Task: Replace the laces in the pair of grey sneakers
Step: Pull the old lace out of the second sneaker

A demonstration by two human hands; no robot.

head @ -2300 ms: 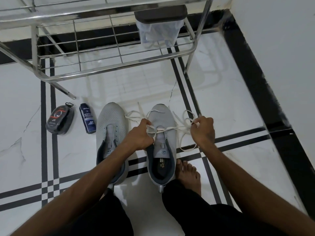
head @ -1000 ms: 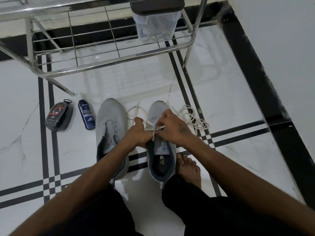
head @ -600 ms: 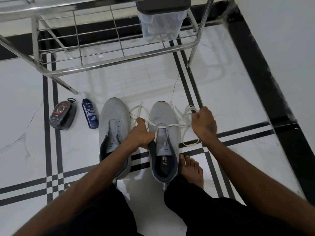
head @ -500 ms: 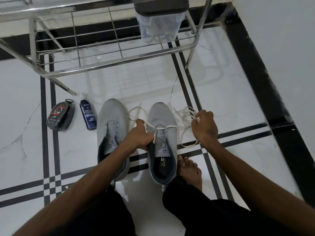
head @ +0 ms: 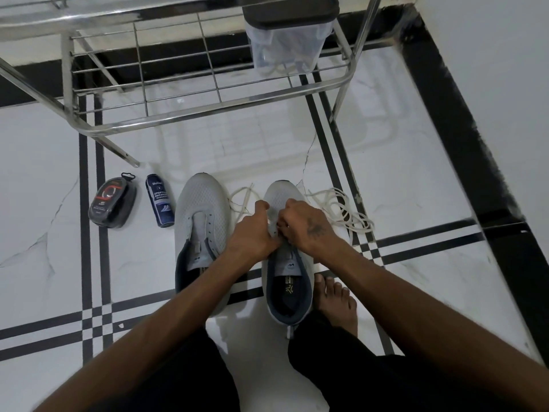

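Two grey sneakers stand side by side on the white floor, toes pointing away from me. The left sneaker (head: 202,221) has bare eyelets and no lace. Over the eyelets of the right sneaker (head: 286,275) both my hands meet. My left hand (head: 252,233) pinches the white lace at the shoe's left side. My right hand (head: 303,224) grips the lace at the middle of the shoe. Loose white lace (head: 341,209) lies coiled on the floor to the right of the shoe, and a shorter loop lies between the two toes.
A dark shoe-polish case (head: 111,202) and a blue sneaker-cleaner bottle (head: 159,205) lie left of the shoes. A steel wire rack (head: 208,105) stands ahead, carrying a clear plastic box (head: 286,40) with a dark lid. My bare foot (head: 337,304) rests beside the right sneaker.
My right hand has come back from the right, where it held the lace pulled out, to the middle of the right sneaker. The lace now lies slack on the floor.
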